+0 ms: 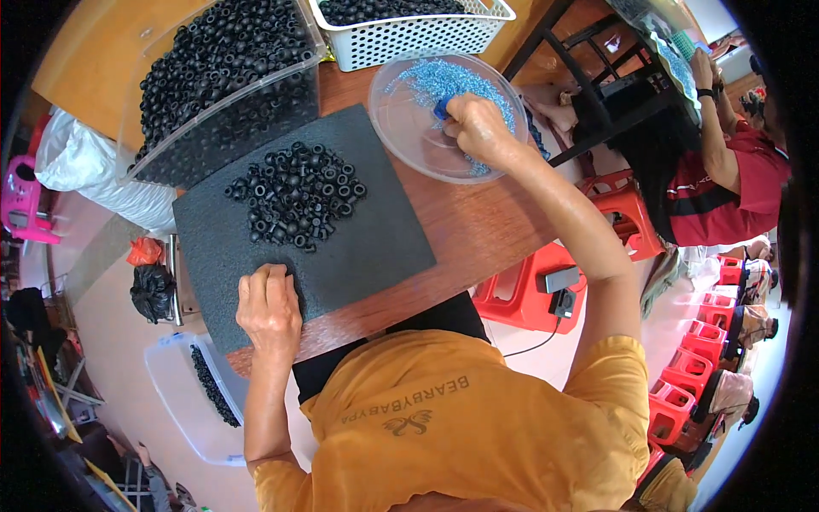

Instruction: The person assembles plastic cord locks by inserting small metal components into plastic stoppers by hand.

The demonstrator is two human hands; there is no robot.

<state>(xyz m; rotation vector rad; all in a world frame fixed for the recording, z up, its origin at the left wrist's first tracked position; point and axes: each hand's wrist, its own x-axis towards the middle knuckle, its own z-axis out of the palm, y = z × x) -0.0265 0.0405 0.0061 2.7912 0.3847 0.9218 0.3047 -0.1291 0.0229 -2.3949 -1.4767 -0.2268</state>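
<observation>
A grey-black mat point(384, 243) lies on the table, with a loose heap of small black ring-shaped and capped parts point(294, 192) on it. My left hand point(270, 311) rests on the mat's near left part, its fingers bent and pressed together; whatever they may hold is hidden. Over a round clear shallow dish point(397, 141), my right hand point(479, 128) is closed on a small dark blue thing point(442, 107) whose shape is mostly covered. Tiny light blue pieces point(444, 77) spread across the dish around that hand.
Behind the mat stands a clear bin point(230, 115) full of black parts. A white perforated basket point(409, 43) holds more. Red stools point(529, 294) stand right of me, near a seated person in red point(725, 188). A clear tub point(175, 375) is on the floor, left.
</observation>
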